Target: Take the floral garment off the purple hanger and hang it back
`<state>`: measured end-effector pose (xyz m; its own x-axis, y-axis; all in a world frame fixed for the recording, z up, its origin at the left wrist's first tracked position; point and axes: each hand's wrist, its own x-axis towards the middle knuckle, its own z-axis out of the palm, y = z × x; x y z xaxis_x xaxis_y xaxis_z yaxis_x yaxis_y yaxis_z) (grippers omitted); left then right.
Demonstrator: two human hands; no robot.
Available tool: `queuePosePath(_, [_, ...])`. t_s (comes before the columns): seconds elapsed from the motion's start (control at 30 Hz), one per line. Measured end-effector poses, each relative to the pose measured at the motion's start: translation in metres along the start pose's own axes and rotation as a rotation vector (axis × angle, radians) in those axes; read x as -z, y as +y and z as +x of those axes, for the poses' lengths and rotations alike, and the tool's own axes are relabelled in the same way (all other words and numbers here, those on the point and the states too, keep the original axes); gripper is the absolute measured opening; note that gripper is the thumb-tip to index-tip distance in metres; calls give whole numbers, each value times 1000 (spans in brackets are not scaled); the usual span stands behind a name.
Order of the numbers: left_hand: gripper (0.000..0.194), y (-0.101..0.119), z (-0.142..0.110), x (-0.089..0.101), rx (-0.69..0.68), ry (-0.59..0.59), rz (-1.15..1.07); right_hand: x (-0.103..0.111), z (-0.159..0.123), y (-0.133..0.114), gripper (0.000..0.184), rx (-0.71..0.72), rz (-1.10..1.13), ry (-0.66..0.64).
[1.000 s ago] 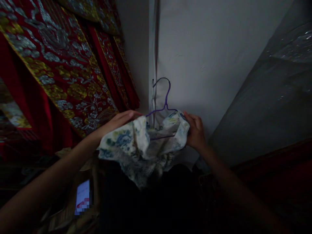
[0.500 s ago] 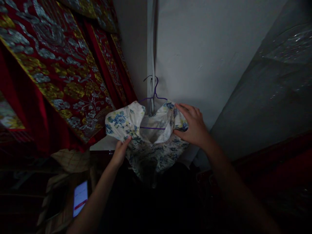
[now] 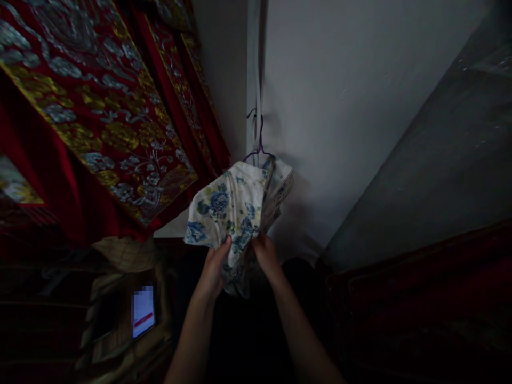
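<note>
A white garment with blue flowers, a floral shirt (image 3: 220, 205), hangs on a purple hanger (image 3: 261, 141). The hanger's hook rests on a pale vertical strap or pipe (image 3: 253, 64) at the wall corner. My left hand (image 3: 214, 269) grips the shirt's front below the sleeve, thumb on top of the cloth. Close beside it, my right hand (image 3: 266, 256) pinches the front edge near the middle. The shirt is turned at an angle, so its far side and lower part are partly hidden in the dark.
Red cloth embroidered in gold and silver (image 3: 120, 122) hangs at the left. A lit phone (image 3: 143, 312) lies on a wooden chair or stool (image 3: 124, 352) at lower left. A grey plastic-like sheet (image 3: 432, 160) covers the right side. Behind the shirt is a white wall (image 3: 340, 69).
My right hand has moved left and down from the shirt's far shoulder to its front edge. The neckline has closed and the shirt has turned. My left hand has shifted slightly right.
</note>
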<state>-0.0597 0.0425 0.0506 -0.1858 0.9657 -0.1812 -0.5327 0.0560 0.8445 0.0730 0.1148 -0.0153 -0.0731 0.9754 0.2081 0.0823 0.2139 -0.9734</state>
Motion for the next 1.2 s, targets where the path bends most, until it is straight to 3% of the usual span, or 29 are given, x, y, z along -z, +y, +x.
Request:
queuePosePath(0.07, [57, 1, 0, 0, -25, 11, -9, 2, -2, 0, 27, -114, 30, 20])
queuePosePath(0.17, [56, -3, 10, 6, -142, 134, -4, 12, -10, 0, 30, -239, 44, -11])
queuePosePath(0.23, [54, -12, 20, 15, -347, 283, 94, 18, -17, 0, 33, -269, 53, -38])
queuePosePath(0.33, [59, -32, 31, 29, -777, 497, 438, 19, -25, -2, 34, -310, 88, -85])
queuePosePath(0.37, [59, -40, 32, 33, -884, 515, 567, 18, -27, -3, 35, -319, 102, -100])
queuePosePath(0.43, [50, -56, 31, 35, -975, 399, 764, 12, -29, -7, 38, -325, 131, -120])
queuePosePath(0.57, [40, -88, 24, 26, -881, 6, 820, 4, -30, -14, 42, -330, 182, -118])
queuePosePath(0.67, [38, -100, 22, 17, -756, -107, 739, 8, -28, -16, 45, -340, 201, -110])
queuePosePath(0.87, [17, -92, 26, 7, -666, -158, 726, 21, -26, -16, 55, -312, 229, -117])
queuePosePath(1.2, [11, -89, 22, 17, -621, -113, 709, 18, -39, -19, 52, -329, 325, -169])
